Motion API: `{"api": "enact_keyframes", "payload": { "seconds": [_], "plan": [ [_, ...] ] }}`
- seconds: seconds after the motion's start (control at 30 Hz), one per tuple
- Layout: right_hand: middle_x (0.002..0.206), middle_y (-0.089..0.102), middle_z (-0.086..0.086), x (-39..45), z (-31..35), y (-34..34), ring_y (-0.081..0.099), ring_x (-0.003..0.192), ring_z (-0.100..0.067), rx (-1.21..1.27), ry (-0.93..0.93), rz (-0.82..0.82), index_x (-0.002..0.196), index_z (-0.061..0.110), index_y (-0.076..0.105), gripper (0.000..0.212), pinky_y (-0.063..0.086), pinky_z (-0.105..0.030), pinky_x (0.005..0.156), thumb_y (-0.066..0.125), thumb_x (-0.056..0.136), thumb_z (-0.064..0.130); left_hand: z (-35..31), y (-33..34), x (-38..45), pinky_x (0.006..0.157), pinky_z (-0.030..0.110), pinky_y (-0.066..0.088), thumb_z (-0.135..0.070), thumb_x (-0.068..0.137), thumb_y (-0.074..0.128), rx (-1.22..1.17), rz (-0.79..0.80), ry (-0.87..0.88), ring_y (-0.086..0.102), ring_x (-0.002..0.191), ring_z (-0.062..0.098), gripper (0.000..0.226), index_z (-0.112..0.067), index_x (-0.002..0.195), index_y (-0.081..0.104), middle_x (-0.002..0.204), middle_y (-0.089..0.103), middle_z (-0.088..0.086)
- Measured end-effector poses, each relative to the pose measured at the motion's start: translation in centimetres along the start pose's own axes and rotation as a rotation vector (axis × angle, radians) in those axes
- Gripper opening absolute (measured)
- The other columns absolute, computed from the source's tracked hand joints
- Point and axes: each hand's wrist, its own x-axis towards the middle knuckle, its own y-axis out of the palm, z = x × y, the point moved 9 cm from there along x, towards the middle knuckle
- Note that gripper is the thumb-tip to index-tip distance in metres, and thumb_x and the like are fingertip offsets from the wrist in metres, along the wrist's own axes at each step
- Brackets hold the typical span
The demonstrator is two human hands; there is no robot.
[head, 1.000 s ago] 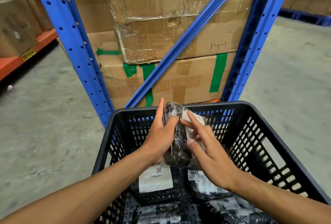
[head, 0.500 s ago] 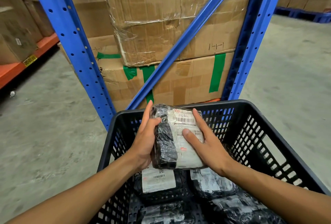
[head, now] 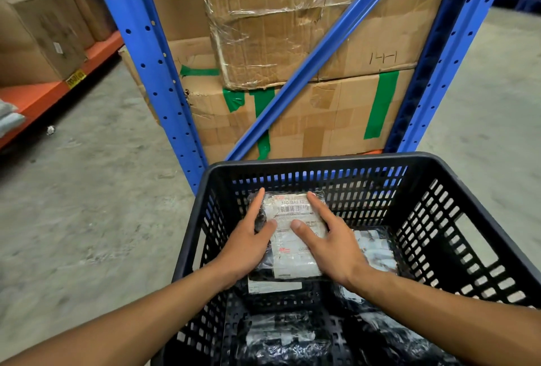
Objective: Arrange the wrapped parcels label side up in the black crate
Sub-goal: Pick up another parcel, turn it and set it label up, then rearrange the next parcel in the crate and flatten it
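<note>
A black slotted crate stands on the floor in front of me. Both my hands hold one black-wrapped parcel with its white label facing up, low inside the crate near the far wall. My left hand grips its left edge, thumb on the label. My right hand lies over its right side, thumb on the label too. Under it another parcel's white label peeks out. More wrapped parcels lie at the right and near the front.
A blue metal rack with a diagonal brace stands right behind the crate, filled with taped cardboard boxes. An orange shelf with boxes runs along the left. Grey concrete floor lies on both sides.
The parcel was on edge a second ago, then turned label up. Both hands have since lowered it from rim height down into the crate, over another parcel.
</note>
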Motion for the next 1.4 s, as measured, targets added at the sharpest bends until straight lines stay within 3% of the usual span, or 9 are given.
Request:
{"api": "enact_keyframes", "payload": {
  "seconds": [0.13,0.2,0.43,0.6,0.7,0.9,1.13,1.27,1.4],
  "plan": [
    [0.161,0.036,0.011,0.9,-0.9,2.9,0.039,0.142,-0.003,0.016,0.034,0.077,0.156,0.040,0.029,0.075,0.033,-0.025,0.117,0.064,0.091,0.054,1.9,-1.1,0.1,0.093,0.043,0.055,-0.028,0.109,0.042,0.060,-0.072,-0.101,0.058,0.085,0.005,0.065,-0.055,0.159,0.010,0.098,0.052,-0.026],
    [0.154,0.047,0.005,1.6,-1.1,3.8,0.053,0.118,0.012,-0.008,0.048,0.093,0.156,0.036,0.030,0.072,0.041,-0.005,0.099,0.064,0.094,0.046,2.7,-1.6,0.4,0.096,0.044,0.059,-0.026,0.110,0.040,0.055,-0.097,-0.166,0.065,0.089,0.009,0.064,-0.054,0.159,0.010,0.104,0.054,-0.022],
    [0.157,0.036,-0.014,2.0,-4.2,6.2,0.042,0.139,-0.032,-0.151,0.176,0.179,0.156,0.050,0.012,0.068,0.030,-0.044,0.120,0.047,0.098,0.056,4.8,-1.4,0.9,0.064,0.030,0.056,-0.026,0.111,0.030,0.236,-0.098,-0.334,0.069,0.089,0.023,0.060,-0.052,0.160,0.007,0.141,0.056,0.010],
    [0.154,0.042,-0.018,2.3,-4.6,6.1,0.048,0.125,-0.027,-0.161,0.182,0.234,0.157,0.051,0.010,0.067,0.034,-0.041,0.113,0.043,0.099,0.057,5.2,-1.1,1.5,0.087,0.035,0.054,-0.029,0.110,0.031,0.311,-0.111,-0.348,0.060,0.124,0.031,0.060,-0.052,0.160,0.008,0.163,0.032,0.015],
    [0.140,0.056,-0.015,3.0,-4.4,4.5,0.056,0.105,-0.022,-0.092,0.175,0.202,0.154,0.047,0.029,0.057,0.046,-0.036,0.100,0.044,0.100,0.054,2.9,-1.4,1.6,0.125,0.043,0.023,-0.017,0.104,0.045,0.515,-0.227,-0.212,0.013,0.158,0.033,0.064,-0.038,0.161,0.024,0.173,0.005,0.011],
    [0.110,0.066,-0.020,4.2,-7.1,-4.4,0.064,0.079,-0.031,-0.173,0.212,-0.067,0.146,0.028,0.049,0.042,0.049,-0.030,0.071,0.044,0.104,0.034,-5.0,7.0,2.8,0.099,0.029,0.043,-0.009,0.095,0.047,0.369,-0.050,0.306,0.049,0.116,0.008,0.050,-0.029,0.141,0.050,0.132,0.049,-0.006],
    [0.125,0.063,-0.016,2.6,-14.5,-11.2,0.061,0.074,-0.005,-0.246,0.421,-0.075,0.155,0.024,0.038,0.050,0.042,-0.002,0.046,0.046,0.106,0.026,-0.8,16.7,5.8,0.078,0.042,0.055,-0.016,0.104,0.046,0.219,0.138,-0.149,0.065,0.108,0.036,0.057,-0.029,0.157,0.029,0.157,0.037,0.007],
    [0.161,0.036,-0.016,1.1,-17.4,-9.6,0.054,0.130,-0.028,-0.137,0.586,0.086,0.161,0.033,0.012,0.062,0.040,-0.039,0.114,0.041,0.107,0.033,1.7,18.3,5.3,0.103,0.043,0.053,-0.017,0.106,0.042,0.263,0.151,-0.273,0.045,0.143,0.033,0.064,-0.031,0.163,0.016,0.170,0.013,0.008],
    [0.167,0.021,-0.008,0.2,-18.4,-7.4,0.033,0.149,-0.027,-0.109,0.631,0.207,0.160,0.036,-0.007,0.067,0.026,-0.021,0.107,0.035,0.109,0.031,3.6,19.4,4.4,0.107,0.035,0.051,-0.017,0.107,0.042,0.242,0.234,-0.390,0.036,0.152,0.033,0.073,-0.040,0.164,0.002,0.173,-0.018,0.008]
  ]
}}
